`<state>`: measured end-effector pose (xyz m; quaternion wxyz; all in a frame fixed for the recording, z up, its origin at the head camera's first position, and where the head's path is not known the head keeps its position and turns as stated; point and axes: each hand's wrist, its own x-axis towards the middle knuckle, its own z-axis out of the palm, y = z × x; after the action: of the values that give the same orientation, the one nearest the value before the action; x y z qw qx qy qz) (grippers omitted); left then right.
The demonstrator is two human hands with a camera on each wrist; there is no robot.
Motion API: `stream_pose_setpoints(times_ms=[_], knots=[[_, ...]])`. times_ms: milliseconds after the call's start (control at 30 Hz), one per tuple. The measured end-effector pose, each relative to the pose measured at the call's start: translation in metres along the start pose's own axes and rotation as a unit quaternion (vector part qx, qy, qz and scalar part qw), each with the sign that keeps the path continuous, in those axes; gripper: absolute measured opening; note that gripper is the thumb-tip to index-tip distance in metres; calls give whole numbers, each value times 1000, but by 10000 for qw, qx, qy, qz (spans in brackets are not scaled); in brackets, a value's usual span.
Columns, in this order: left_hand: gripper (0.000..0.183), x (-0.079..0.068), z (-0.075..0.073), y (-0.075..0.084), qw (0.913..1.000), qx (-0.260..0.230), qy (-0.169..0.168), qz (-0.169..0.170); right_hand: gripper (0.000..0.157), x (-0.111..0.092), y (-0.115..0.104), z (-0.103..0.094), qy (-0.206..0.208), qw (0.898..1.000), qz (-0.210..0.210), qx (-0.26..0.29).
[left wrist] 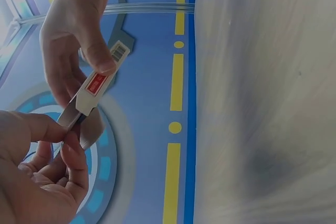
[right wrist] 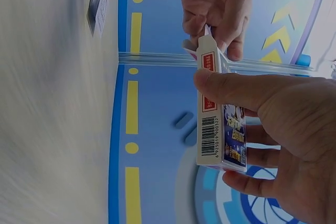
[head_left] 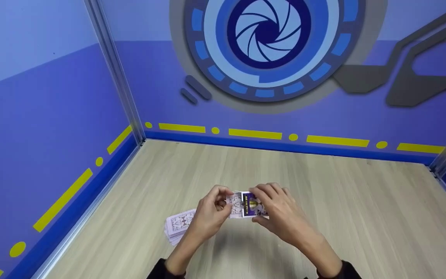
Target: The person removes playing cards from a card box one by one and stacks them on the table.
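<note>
My right hand grips a small card box, thumb on one narrow side and fingers on the opposite one. In the right wrist view that box shows a barcode and a red label on its white side. From its left end juts a playing card with a patterned back. My left hand pinches the card's outer end between thumb and forefinger; how many cards it holds I cannot tell. Flaps stand out at the box's open end in the left wrist view. Both hands are raised above the table.
A loosely fanned stack of playing cards lies on the wooden table, left of my left forearm and partly hidden by it. Blue printed panels wall the table at the left and back, with a metal post at their corner.
</note>
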<state>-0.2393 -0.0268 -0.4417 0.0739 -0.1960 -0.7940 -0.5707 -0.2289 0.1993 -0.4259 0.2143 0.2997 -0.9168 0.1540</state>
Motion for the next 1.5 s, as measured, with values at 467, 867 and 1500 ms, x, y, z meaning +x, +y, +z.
stream_pose_setpoints(times_ms=[467, 867, 1500], knots=[[51, -4, -17, 7, 9617, 2598, -291, 828, 73, -1, 2, 0, -59, 9999, 74, 38], [69, -8, -12, 11, 9036, 4031, -480, 1365, 72, -2, 1, 0, -178, 9997, 129, 71], [64, -7, -76, 13, 9225, 3788, 47, 742, 75, -2, 11, -15, -97, 9969, 768, 158]])
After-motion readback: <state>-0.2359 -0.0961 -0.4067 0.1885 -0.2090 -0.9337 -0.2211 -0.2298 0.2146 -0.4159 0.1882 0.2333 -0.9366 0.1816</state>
